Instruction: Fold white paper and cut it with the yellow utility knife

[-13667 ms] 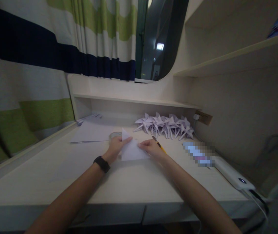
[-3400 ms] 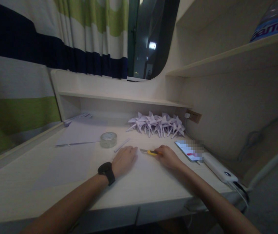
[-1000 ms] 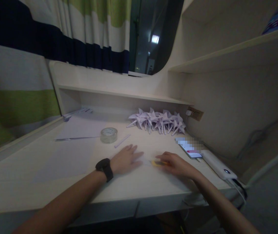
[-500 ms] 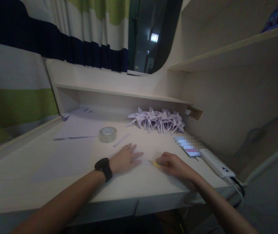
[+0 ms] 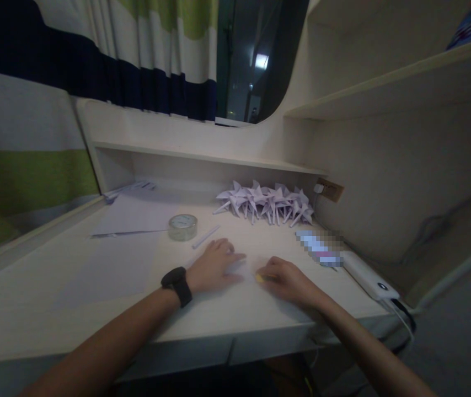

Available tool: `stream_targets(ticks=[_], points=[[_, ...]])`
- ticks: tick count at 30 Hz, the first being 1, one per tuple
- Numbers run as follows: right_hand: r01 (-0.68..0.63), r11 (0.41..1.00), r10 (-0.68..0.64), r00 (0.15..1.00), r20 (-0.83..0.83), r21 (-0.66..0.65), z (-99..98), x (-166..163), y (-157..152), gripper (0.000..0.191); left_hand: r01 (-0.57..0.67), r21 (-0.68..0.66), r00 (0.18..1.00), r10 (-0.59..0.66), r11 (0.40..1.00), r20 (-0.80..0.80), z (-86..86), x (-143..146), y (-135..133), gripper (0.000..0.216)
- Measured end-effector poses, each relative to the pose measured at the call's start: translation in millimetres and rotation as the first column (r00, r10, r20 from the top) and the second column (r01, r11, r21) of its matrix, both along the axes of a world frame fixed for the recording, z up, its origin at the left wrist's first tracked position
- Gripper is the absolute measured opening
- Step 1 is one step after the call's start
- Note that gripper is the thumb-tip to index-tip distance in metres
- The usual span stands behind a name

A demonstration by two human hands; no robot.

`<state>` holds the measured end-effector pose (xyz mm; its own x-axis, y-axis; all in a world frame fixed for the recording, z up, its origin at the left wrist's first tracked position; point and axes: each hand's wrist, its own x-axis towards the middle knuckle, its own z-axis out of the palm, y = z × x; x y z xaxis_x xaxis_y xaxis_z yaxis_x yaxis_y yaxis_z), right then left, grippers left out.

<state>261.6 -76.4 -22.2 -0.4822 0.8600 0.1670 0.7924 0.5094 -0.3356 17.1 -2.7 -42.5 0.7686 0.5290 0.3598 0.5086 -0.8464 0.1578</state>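
My left hand [image 5: 215,266], with a black watch on its wrist, lies on the desk with its fingers spread. Pale paper seems to be under its fingertips, but its edges blend into the white top. My right hand [image 5: 287,281] is closed around a small yellow utility knife [image 5: 261,278], mostly hidden in the fist; its blade is too blurred to make out. The knife's front end points at my left fingers, a short gap away. Just beyond my left hand rests a thin white paper tube [image 5: 206,237], and beside that a roll of clear tape [image 5: 182,227].
Several folded paper pinwheels [image 5: 266,203] lie in a row at the back. Sheets of white paper [image 5: 136,212] are stacked at the left, another sheet [image 5: 103,278] nearer. On the right are a phone [image 5: 316,248] and a white power bank [image 5: 370,277] with cables.
My right hand has moved slightly left with the knife, closer to my left hand. The left fingers have shifted and bent a little. Other things stay put.
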Motion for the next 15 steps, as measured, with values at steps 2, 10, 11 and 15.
stream_targets(ticks=[2, 10, 11, 15], points=[[-0.003, 1.0, 0.003, 1.0, -0.01, 0.0, 0.6, 0.3, -1.4, 0.018, 0.022, 0.003, 1.0, -0.022, 1.0, 0.012, 2.6, 0.0, 1.3, 0.048], [0.004, 1.0, -0.004, 1.0, -0.007, -0.004, 1.9, -3.3, -7.0, 0.018, 0.109, -0.05, 0.994, -0.109, 0.993, 0.017, 11.3, 2.4, 1.2, 0.041], [0.008, 1.0, -0.008, 1.0, -0.011, 0.0, 1.6, -3.7, -7.5, 0.018, 0.112, -0.034, 0.994, -0.111, 0.993, 0.024, 13.1, 2.1, 0.0, 0.041], [0.017, 0.999, -0.016, 0.999, -0.029, 0.03, 1.6, -5.2, -11.5, 0.017, 0.126, 0.044, 0.992, -0.127, 0.991, 0.024, 18.5, -1.0, -4.1, 0.039]])
